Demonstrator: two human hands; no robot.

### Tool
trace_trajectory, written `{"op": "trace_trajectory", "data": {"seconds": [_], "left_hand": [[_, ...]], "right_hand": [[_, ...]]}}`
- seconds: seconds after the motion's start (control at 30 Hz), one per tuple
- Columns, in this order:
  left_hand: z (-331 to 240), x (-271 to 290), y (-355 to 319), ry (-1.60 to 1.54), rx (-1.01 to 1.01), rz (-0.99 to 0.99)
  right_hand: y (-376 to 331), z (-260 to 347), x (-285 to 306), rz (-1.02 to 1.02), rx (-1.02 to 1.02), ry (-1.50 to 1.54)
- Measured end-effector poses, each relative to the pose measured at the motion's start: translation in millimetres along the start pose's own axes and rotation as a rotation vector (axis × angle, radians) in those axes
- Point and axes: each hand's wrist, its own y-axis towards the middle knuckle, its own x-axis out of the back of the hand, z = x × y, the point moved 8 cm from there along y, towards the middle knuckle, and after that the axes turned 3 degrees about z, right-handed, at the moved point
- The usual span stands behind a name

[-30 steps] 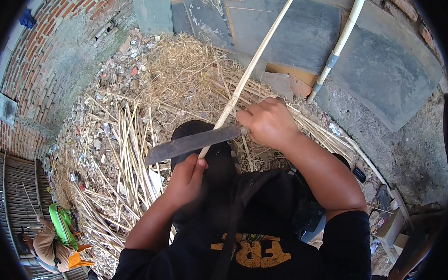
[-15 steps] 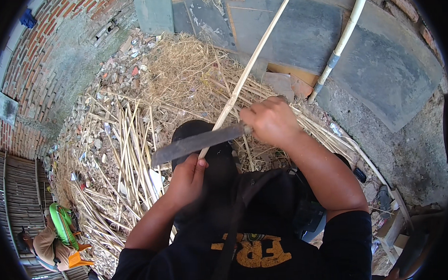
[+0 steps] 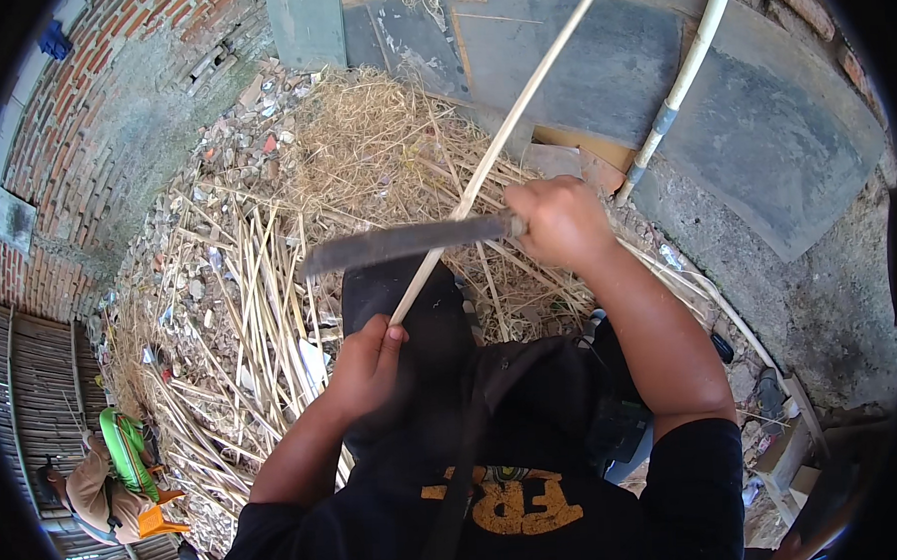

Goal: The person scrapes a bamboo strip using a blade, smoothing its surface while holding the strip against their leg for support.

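Right near the middle, a long pale stick slants from about 7 o'clock, over the person's dark-clothed leg, up to the top edge at 1 o'clock. A big knife crosses in front of it, its dark blade pointing to 9 o'clock; whether the edge bites into the wood cannot be told. The left hand, at 7 o'clock, is closed around the stick's lower end, thumb on top. The right hand, at 2 o'clock, is wrapped in a fist around the knife's handle. Farther out, loose pale sticks lie in a heap at 9 o'clock over rubble, and a mat of dry straw spreads at 11 o'clock. Grey boards lean at 1 o'clock, with a pale pipe slanting in front of them. A brick wall curves round at 10 o'clock. Toward 8 o'clock, another person is beside something bright green and something orange, details too small to make out.
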Motion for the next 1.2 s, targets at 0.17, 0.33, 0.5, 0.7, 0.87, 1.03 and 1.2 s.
{"op": "trace_trajectory", "data": {"seconds": [0.17,0.33,0.5,0.7,0.87,1.03,1.2], "left_hand": [[-2.7,1.0,0.9,-0.053,0.052,0.031],[-4.7,1.4,-2.5,-0.047,0.055,-0.003],[-1.7,14.6,-7.4,-0.037,-0.051,-0.233],[17.9,11.4,-10.2,-0.025,0.08,-0.207],[28.8,17.2,-17.2,0.024,0.101,-0.254],[40.0,21.2,-32.3,0.077,0.191,-0.219],[50.2,8.6,-50.4,0.059,0.167,-0.224]], "right_hand": [[-2.8,-9.1,13.3,-0.074,-0.048,0.052],[-3.2,16.9,15.6,-0.076,0.067,0.072],[-5.4,2.6,18.0,-0.06,0.001,0.13],[-3.8,4.2,13.5,-0.032,-0.08,0.104],[1.3,7.1,-7.6,0.162,-0.097,0.146],[2.0,12.4,-18.3,0.161,-0.088,0.13],[5.7,24.3,-33.0,0.237,-0.046,0.133]]}}
